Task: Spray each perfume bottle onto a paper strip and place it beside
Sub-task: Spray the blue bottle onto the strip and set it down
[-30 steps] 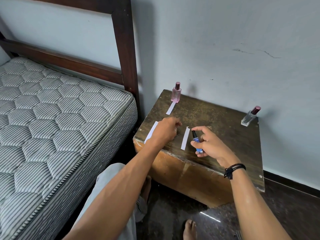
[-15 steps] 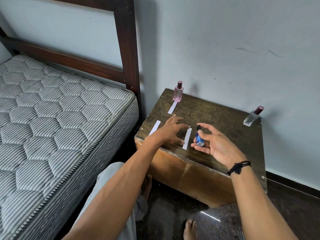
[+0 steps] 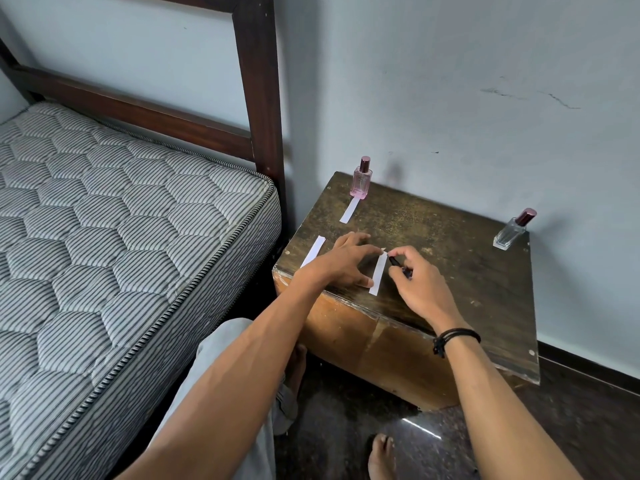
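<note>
The mattress (image 3: 121,237) lies left of the left hand (image 3: 343,261). Both hands are over the table (image 3: 450,271). The left hand lies flat with its fingers spread, the tips at the edge of a strip (image 3: 378,277). The right hand (image 3: 419,285) grips a dark bottle (image 3: 394,262) just right of that strip. A pink bottle (image 3: 362,178) stands beyond the left hand, and a clear bottle (image 3: 512,230) stands well right of the right.

mattress (image 3: 104,220): grey-white stripes, hexagon quilting. bed frame (image 3: 258,81) dark brown. table (image 3: 450,271) mottled brown. paper strips (image 3: 378,274) white. pink bottle (image 3: 362,181) and clear bottle (image 3: 508,234): maroon caps. small bottle (image 3: 394,262): blue, black cap.
</note>
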